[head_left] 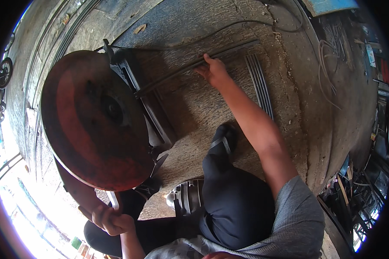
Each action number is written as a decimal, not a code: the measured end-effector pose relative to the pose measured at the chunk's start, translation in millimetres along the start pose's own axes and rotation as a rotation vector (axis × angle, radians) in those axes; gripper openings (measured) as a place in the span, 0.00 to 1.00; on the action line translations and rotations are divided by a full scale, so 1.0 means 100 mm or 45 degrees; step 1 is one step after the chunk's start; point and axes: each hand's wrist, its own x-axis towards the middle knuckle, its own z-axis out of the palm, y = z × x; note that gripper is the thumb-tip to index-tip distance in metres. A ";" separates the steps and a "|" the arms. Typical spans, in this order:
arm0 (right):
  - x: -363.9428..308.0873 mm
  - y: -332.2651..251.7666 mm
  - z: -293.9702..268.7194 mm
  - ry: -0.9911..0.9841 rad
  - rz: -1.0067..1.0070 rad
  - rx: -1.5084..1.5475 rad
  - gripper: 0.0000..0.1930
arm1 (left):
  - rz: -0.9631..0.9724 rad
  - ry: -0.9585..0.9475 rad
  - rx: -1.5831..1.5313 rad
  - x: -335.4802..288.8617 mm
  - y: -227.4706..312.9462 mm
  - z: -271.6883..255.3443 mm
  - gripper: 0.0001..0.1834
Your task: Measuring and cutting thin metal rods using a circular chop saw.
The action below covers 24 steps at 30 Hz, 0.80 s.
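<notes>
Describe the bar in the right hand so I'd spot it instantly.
Start at the big, round, reddish machine cover on the left. Just beside it, a long, dark metal bar slants up to the right, gripped partway along by the right hand. Unlike the neighbouring bars lying side by side on the floor, this one is held.

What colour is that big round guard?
The guard is reddish and dark, seen in the head view.
</notes>
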 end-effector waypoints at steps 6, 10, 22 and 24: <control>0.02 0.00 -0.01 0.060 -0.015 -0.027 0.10 | -0.035 -0.008 0.019 0.01 0.03 0.01 0.09; 0.11 0.08 -0.06 -0.036 -0.009 -0.051 0.13 | 0.049 -0.018 0.113 0.09 0.04 -0.02 0.08; 0.11 0.05 -0.11 0.015 -0.036 -0.140 0.16 | 0.037 -0.031 0.044 0.04 0.03 -0.03 0.11; 0.08 0.05 -0.08 -0.031 -0.071 -0.165 0.16 | 0.031 -0.004 0.052 0.06 0.06 -0.01 0.13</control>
